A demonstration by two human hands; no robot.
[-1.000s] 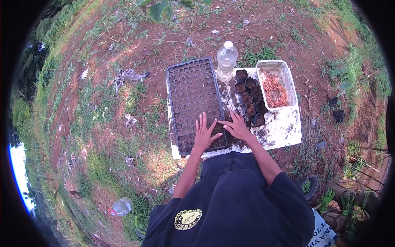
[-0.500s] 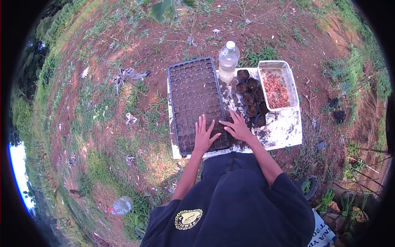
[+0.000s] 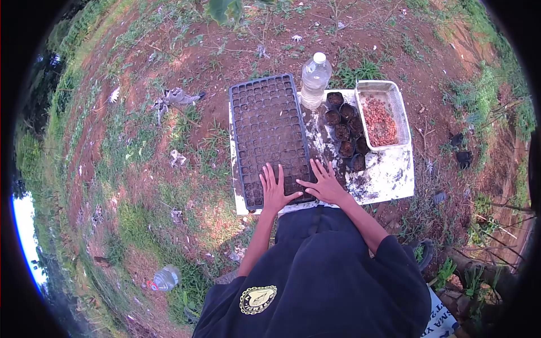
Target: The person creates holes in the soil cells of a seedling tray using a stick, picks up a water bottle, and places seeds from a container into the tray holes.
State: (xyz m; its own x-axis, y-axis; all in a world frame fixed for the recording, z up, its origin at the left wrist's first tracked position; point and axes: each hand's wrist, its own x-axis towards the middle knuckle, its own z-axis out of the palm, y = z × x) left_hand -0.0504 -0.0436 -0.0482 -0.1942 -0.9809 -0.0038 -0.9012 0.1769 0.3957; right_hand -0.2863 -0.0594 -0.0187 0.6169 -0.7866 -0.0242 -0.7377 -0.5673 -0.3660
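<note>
A black seedling tray (image 3: 265,121) with many small soil-filled cells lies on the left of a white table (image 3: 389,174). My left hand (image 3: 274,190) rests on the near part of the tray, palm down with its fingers spread. At the tray's near right edge, my right hand (image 3: 327,186) lies with fingers apart, its thumb reaching over the cells. Neither hand grips anything. Right of the tray stand several small black pots (image 3: 341,132) holding dark soil.
A white plastic basket (image 3: 406,132) of reddish seeds (image 3: 380,125) sits at the table's right. A clear bottle (image 3: 314,81) with a white cap stands at the back. Loose soil is scattered over the tabletop. Another clear bottle (image 3: 166,278) lies on the grass at left.
My left hand has shifted slightly left over the tray. My right hand has moved a little, its fingers now spread wider near the tray's edge.
</note>
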